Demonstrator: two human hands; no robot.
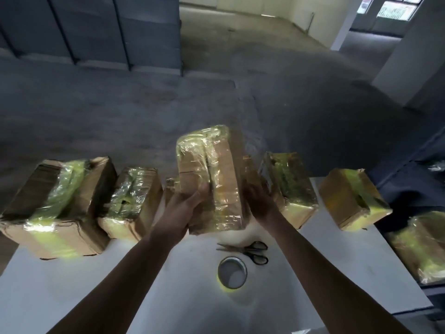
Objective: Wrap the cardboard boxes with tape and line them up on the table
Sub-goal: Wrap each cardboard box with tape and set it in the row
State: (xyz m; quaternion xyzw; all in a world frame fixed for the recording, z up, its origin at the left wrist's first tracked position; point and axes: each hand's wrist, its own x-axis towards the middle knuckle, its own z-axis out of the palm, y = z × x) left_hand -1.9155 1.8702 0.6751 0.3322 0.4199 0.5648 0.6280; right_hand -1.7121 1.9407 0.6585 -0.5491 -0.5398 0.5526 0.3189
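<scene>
A tape-wrapped cardboard box (212,174) is held up between my two hands above the white table (72,285). My left hand (183,208) grips its lower left side, fingers curled onto the front. My right hand (258,198) holds its right side. Taped boxes stand in a row along the table's far edge: a large box (57,208) at the left, a smaller box (132,201) beside it, and two boxes to the right (289,189) (351,201). A roll of tape (232,272) lies on the table below the held box.
Black-handled scissors (250,251) lie just behind the tape roll. Another wrapped box (421,244) sits lower at the right, off the table, near dark furniture (409,184). Part of a further box shows behind the held one. Grey floor lies beyond the table.
</scene>
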